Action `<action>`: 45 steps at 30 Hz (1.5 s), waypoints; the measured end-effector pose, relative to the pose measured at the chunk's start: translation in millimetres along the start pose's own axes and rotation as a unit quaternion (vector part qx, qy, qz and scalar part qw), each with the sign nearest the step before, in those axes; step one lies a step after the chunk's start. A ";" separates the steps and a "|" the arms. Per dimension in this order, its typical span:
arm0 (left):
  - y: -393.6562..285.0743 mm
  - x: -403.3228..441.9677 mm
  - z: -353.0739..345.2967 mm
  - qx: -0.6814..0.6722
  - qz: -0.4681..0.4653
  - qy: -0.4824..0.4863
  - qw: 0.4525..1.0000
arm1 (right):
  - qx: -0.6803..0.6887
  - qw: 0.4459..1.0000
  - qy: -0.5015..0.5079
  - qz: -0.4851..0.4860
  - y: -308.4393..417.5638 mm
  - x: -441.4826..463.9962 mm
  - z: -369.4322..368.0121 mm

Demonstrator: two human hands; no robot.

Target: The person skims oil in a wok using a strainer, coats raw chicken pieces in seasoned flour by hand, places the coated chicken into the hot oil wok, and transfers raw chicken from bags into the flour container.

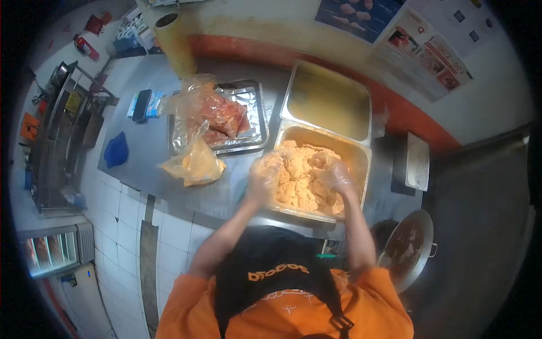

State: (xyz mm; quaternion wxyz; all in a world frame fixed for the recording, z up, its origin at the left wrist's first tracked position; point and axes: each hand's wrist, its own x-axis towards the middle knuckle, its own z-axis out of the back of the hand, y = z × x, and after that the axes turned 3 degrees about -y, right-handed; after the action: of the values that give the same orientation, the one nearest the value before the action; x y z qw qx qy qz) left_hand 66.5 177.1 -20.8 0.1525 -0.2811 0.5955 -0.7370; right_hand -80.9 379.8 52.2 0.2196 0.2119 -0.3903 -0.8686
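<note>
A wide, round metal pan [405, 248] with brown contents sits at about half past four from the rectangular steel pan [368, 169] on the grey metal desk [231, 198]. That rectangular pan holds the pale orange, flour-coated pieces [299, 181]: lumpy, craggy and dry-looking, heaped close together, their coating rough and powdery. The left hand [266, 174], in a clear plastic glove, is at nine o'clock, by the pan's side; the right hand [337, 174], gloved alike, is at three, over the pieces. Its fingers bend downward, but whether either hand's fingers grip anything I cannot tell. At nine to ten o'clock slumps a translucent, yellowish plastic bag [197, 166]; beyond, at ten, a shiny rectangular metal tray [258, 121] carries raw reddish meat [223, 116] in clear plastic. At twelve, a second steel pan [328, 101] contains murky yellowish liquid.
</note>
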 end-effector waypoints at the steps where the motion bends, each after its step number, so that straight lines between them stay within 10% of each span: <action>1: -2.3 1.5 0.7 0.000 -0.001 0.000 1.000 | 0.000 1.000 0.000 0.001 -2.4 6.6 -1.3; 4: -6.6 6.1 0.2 0.064 -0.066 0.008 0.996 | 0.362 0.927 0.003 -0.101 -6.4 38.8 -5.9; 6: -2.2 0.9 -1.6 0.056 0.017 0.007 0.998 | -0.011 0.999 0.012 0.039 1.5 65.1 -19.1; 8: 36.5 -14.3 11.7 0.228 -0.071 0.037 0.970 | -0.301 0.940 0.158 -0.003 31.8 99.0 -37.1; 10: -4.3 2.4 10.2 0.086 0.026 0.035 0.995 | -0.280 0.946 0.154 -0.058 45.4 98.8 -56.1; 12: 118.7 -19.0 21.6 0.261 -0.152 0.003 0.953 | -0.297 0.943 0.122 0.086 28.3 113.1 -79.2; 15: -16.2 11.9 11.2 0.028 0.051 0.051 0.997 | -0.221 0.973 0.060 0.016 57.8 65.2 -48.1; 20: -0.9 13.6 6.3 0.011 0.010 0.058 0.998 | -0.101 0.994 -0.004 -0.033 68.8 3.9 10.1; 27: -12.3 14.2 -3.9 -0.103 0.043 0.062 0.992 | 0.060 0.969 -0.202 0.132 12.2 -100.2 118.2; 29: -23.4 12.0 -5.8 -0.222 0.097 0.033 0.970 | 0.039 0.969 -0.243 0.032 7.1 -139.4 157.2; 30: -21.6 11.7 -5.0 -0.207 0.097 0.028 0.973 | 0.251 0.937 -0.221 0.106 -13.5 -159.1 172.7; 34: -10.9 8.7 6.4 0.002 0.022 0.038 0.999 | 0.252 0.882 -0.371 -0.144 -42.8 -225.4 216.8; 42: -14.5 9.3 7.5 0.250 -0.132 0.064 0.957 | -0.116 0.814 -0.497 -0.276 -226.9 -306.1 244.9; 44: -33.0 11.3 4.3 0.255 -0.152 0.070 0.952 | 0.026 0.800 -0.511 -0.313 -238.6 -308.5 241.2; 45: -34.3 12.9 -1.8 0.084 -0.012 0.045 0.995 | 0.125 0.781 -0.525 -0.314 -259.6 -312.2 236.6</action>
State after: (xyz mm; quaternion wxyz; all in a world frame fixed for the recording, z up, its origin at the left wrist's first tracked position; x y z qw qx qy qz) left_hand 58.9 179.7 14.9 0.1390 -0.2410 0.5346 -0.7980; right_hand -10.7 844.5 56.7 -0.3325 -0.1403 -0.4624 -0.8099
